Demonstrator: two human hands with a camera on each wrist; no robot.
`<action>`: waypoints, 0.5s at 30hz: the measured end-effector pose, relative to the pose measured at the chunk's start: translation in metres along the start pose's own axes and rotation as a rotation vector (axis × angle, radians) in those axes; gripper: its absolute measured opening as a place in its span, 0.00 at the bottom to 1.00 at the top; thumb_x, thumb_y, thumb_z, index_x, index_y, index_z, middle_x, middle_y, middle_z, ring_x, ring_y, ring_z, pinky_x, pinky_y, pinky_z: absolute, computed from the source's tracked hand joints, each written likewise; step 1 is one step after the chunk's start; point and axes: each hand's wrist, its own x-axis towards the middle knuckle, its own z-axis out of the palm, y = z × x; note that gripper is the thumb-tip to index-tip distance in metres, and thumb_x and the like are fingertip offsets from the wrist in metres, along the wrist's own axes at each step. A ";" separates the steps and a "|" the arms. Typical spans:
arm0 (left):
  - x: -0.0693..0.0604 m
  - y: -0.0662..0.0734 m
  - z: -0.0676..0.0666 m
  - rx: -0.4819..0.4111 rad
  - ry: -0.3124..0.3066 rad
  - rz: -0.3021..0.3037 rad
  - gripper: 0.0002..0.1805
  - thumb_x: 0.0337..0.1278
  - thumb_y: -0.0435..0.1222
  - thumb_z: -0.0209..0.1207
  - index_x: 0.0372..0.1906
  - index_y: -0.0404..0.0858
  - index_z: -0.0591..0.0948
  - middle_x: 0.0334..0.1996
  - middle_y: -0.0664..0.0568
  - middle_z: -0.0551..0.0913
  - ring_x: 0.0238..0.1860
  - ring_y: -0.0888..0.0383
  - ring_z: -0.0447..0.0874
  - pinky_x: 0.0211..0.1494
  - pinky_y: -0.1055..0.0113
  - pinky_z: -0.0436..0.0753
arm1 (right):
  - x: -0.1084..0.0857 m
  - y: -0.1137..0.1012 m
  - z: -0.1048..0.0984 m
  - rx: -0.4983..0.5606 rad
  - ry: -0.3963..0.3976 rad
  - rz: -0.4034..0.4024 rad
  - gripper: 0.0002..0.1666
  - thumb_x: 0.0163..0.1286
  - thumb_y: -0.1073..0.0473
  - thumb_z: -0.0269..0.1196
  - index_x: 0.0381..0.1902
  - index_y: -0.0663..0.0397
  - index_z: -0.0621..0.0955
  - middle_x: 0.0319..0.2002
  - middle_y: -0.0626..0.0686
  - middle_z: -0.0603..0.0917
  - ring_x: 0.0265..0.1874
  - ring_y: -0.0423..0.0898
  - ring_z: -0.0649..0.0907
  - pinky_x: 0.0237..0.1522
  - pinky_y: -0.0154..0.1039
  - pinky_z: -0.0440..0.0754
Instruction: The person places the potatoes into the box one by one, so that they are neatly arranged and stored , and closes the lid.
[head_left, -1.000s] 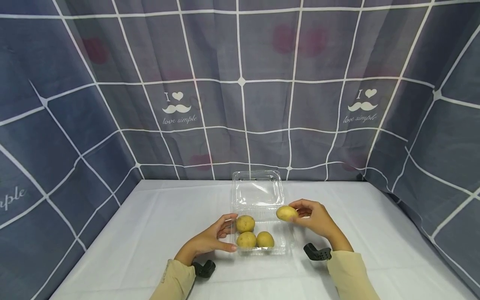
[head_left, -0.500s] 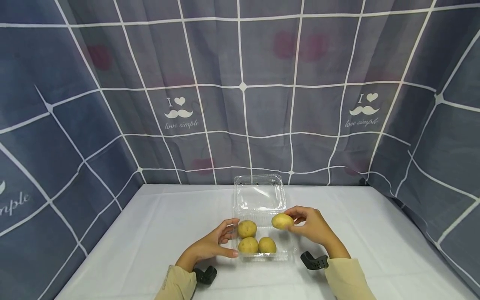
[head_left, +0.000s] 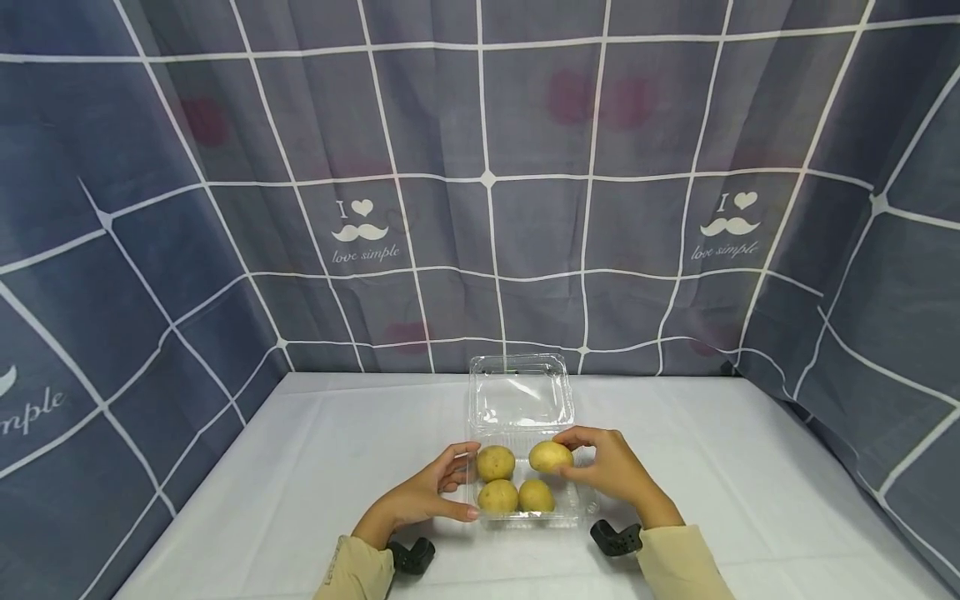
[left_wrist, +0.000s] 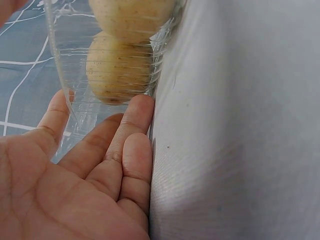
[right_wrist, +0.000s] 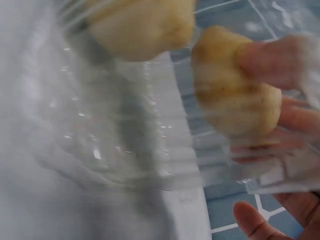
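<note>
A clear plastic clamshell container stands on the white table with its lid raised at the back. Three potatoes sit in its tray: one at the back left, one at the front left and one at the front middle. My right hand pinches another potato between thumb and fingers, over the tray's back right part; the right wrist view shows this potato through the clear wall. Along the container's left side, my left hand rests its fingers against the wall, thumb extended near the front corner.
A white cloth covers the table around the container. Grey-blue checked curtains enclose the back and both sides. Each wrist wears a black camera mount, one on the left wrist and one on the right.
My right hand has carried its potato leftward and lower, from the container's right edge to over the tray. The left hand stays at the container's side. The head view has shifted slightly.
</note>
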 end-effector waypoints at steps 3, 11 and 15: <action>0.000 0.000 0.001 0.005 0.008 -0.007 0.57 0.60 0.35 0.79 0.86 0.35 0.55 0.84 0.31 0.53 0.80 0.31 0.61 0.81 0.34 0.60 | 0.000 0.001 0.005 -0.007 0.001 -0.001 0.20 0.60 0.58 0.82 0.50 0.53 0.91 0.42 0.42 0.92 0.44 0.39 0.88 0.57 0.55 0.84; -0.001 -0.001 0.001 0.004 0.008 -0.002 0.56 0.60 0.35 0.79 0.85 0.36 0.55 0.84 0.31 0.54 0.80 0.31 0.62 0.81 0.34 0.61 | -0.001 0.003 0.016 -0.041 -0.009 -0.027 0.19 0.60 0.60 0.83 0.49 0.53 0.91 0.43 0.44 0.92 0.45 0.41 0.88 0.57 0.53 0.85; 0.001 -0.003 -0.001 0.027 -0.008 0.021 0.56 0.61 0.39 0.79 0.85 0.36 0.55 0.84 0.31 0.56 0.80 0.33 0.63 0.80 0.37 0.63 | 0.001 0.001 0.017 -0.055 -0.027 -0.020 0.17 0.60 0.61 0.82 0.47 0.50 0.90 0.42 0.42 0.91 0.45 0.41 0.87 0.56 0.56 0.85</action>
